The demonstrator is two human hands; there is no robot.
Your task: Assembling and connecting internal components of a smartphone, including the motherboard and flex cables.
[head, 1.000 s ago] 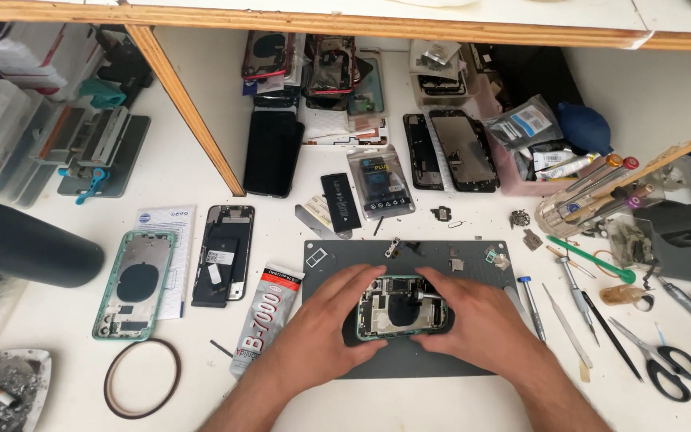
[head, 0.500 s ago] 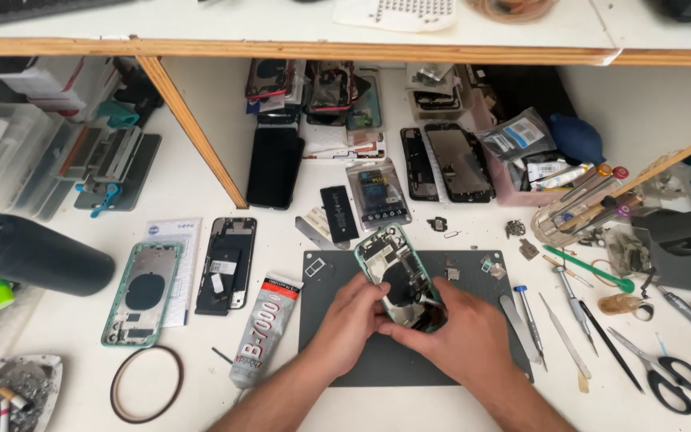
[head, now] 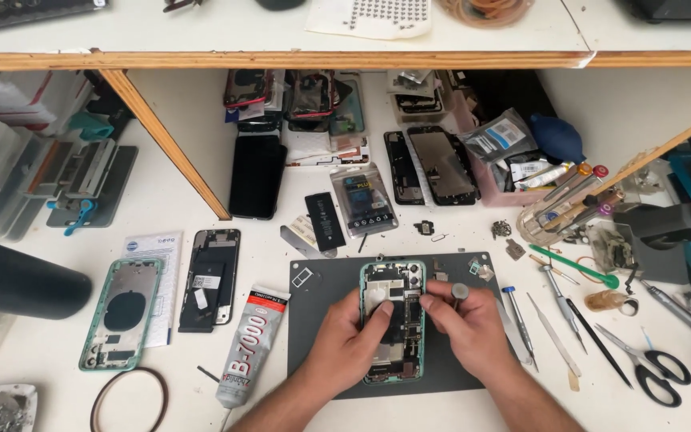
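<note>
head view, left to right: an empty green phone frame (head: 120, 314) lies at the left of the white bench (head: 57, 368), a black phone back (head: 211, 279) just beside it, then a grey glue tube (head: 251, 346) pointing at the dark work mat (head: 317, 320). on the mat, the opened green phone (head: 393, 322) now lies upright and straight, long side running away from the person; half a second ago it sat tilted and lifted between the hands, and a second ago it lay crosswise under both palms. so the phone has been turned and set down flat, which reads as the repositioning being over and fine work on the inside starting. the left hand (head: 351, 346) clamps the phone's left edge, thumb resting over the open interior, steadying it. the right hand (head: 467, 330) has fingers pinched together on a small metal screwdriver (head: 459, 293), its round cap up, the tip near the phone's upper right; whether the tip touches a screw i cannot tell. further right, loose screwdrivers (head: 515, 312), tweezers (head: 553, 336) and black scissors (head: 649, 366) lie spread on the bench, well apart from the hands.
</note>
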